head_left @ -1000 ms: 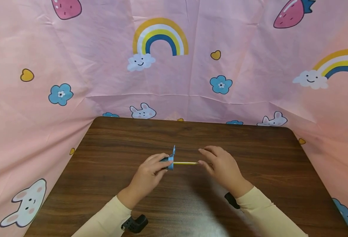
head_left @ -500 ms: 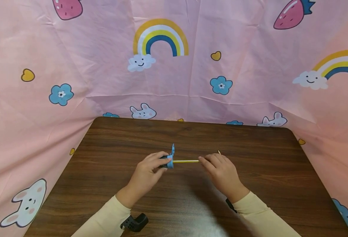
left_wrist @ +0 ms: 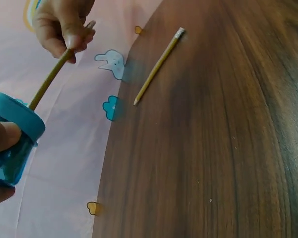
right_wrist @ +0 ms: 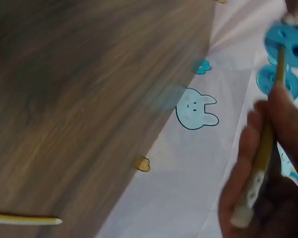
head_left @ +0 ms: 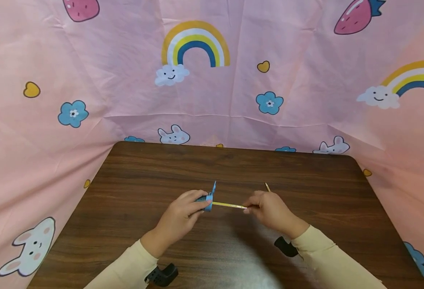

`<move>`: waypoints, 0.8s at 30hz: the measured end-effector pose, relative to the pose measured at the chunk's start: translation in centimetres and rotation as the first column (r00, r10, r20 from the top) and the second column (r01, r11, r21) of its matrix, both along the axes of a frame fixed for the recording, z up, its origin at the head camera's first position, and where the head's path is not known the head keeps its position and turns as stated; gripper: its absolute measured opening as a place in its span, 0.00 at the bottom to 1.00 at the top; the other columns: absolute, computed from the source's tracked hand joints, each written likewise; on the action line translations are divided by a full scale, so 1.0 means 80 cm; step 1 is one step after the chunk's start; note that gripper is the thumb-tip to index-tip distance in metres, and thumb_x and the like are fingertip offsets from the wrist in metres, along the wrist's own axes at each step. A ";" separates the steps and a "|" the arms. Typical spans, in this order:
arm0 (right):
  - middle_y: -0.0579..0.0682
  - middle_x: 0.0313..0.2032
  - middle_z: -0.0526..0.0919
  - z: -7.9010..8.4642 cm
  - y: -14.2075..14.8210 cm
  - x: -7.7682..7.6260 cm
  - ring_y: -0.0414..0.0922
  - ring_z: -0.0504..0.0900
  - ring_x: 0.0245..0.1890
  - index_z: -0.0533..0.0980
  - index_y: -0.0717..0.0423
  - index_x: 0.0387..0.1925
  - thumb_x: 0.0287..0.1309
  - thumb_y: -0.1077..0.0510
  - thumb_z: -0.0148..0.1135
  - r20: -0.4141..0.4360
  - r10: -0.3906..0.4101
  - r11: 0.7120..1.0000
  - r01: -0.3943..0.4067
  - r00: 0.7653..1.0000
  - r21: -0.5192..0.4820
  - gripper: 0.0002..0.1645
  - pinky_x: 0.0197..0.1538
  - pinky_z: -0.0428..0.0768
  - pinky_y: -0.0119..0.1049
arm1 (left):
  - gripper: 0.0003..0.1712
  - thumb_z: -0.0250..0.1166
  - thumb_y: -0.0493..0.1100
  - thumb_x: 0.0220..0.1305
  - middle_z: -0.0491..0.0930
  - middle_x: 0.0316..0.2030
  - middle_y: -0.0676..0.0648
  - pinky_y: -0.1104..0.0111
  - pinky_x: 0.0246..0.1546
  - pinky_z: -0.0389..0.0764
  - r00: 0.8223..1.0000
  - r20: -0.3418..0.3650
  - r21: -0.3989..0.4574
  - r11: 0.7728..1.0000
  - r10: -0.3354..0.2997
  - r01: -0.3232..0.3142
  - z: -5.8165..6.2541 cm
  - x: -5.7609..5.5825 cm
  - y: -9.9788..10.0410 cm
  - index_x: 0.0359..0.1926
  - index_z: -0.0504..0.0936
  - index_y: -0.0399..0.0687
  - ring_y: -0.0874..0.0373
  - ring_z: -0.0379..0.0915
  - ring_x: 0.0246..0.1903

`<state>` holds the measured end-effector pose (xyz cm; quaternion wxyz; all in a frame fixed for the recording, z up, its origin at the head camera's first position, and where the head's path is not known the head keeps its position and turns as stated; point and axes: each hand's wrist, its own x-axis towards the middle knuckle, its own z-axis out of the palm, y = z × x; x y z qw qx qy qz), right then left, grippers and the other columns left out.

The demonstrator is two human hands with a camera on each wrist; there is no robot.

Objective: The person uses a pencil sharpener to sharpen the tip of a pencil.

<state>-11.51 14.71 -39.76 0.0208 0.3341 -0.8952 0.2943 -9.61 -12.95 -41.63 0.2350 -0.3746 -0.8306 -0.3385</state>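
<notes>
My left hand (head_left: 177,214) holds a blue pencil sharpener (head_left: 208,203) with thumb and fingers on its sides. The sharpener's round flip lid (head_left: 214,187) stands up, swung away from the two-holed face seen in the right wrist view. One pencil (head_left: 228,205) has its front end in a hole. My right hand (head_left: 272,209) pinches this pencil farther back, and its white eraser end (right_wrist: 242,216) sticks out past the fingers. Behind the right hand a second pencil (left_wrist: 159,67) with a white eraser end lies on the table, partly hidden in the head view.
The brown wooden table (head_left: 154,168) has rounded back corners. A pink cloth (head_left: 125,80) printed with rainbows, rabbits and flowers hangs behind it and along both sides. Black wrist-worn devices (head_left: 285,246) show under both forearms.
My right hand's fingers were loosely spread at the pencil's rear and now pinch it. The sharpener has dipped slightly towards me, and the pencil now slants a little down to the right.
</notes>
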 end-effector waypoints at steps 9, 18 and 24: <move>0.44 0.19 0.76 0.006 0.019 -0.036 0.37 0.68 0.18 0.84 0.66 0.37 0.61 0.63 0.62 0.695 0.118 0.992 -0.049 0.709 -0.119 0.10 0.22 0.67 0.28 | 0.23 0.73 0.22 0.43 0.81 0.47 0.42 0.66 0.46 0.82 0.986 -0.136 -0.036 0.995 -0.095 0.091 -0.006 0.000 0.000 0.43 0.87 0.39 0.48 0.77 0.49; 0.51 0.44 0.84 0.011 0.004 -0.025 0.42 0.81 0.41 0.80 0.60 0.52 0.66 0.50 0.59 0.433 -0.054 0.998 0.031 0.900 0.059 0.20 0.42 0.81 0.38 | 0.22 0.74 0.24 0.43 0.82 0.46 0.42 0.64 0.44 0.83 0.998 -0.057 0.020 1.000 -0.012 0.014 -0.011 -0.007 0.002 0.43 0.87 0.38 0.48 0.77 0.49; 0.52 0.50 0.79 0.005 -0.010 -0.008 0.48 0.79 0.47 0.77 0.54 0.58 0.60 0.48 0.65 -0.005 -0.194 0.974 0.193 0.981 0.120 0.26 0.46 0.81 0.46 | 0.22 0.73 0.25 0.45 0.82 0.48 0.42 0.62 0.45 0.83 1.000 0.003 0.032 0.999 0.031 -0.031 -0.009 -0.008 0.000 0.45 0.87 0.39 0.47 0.76 0.51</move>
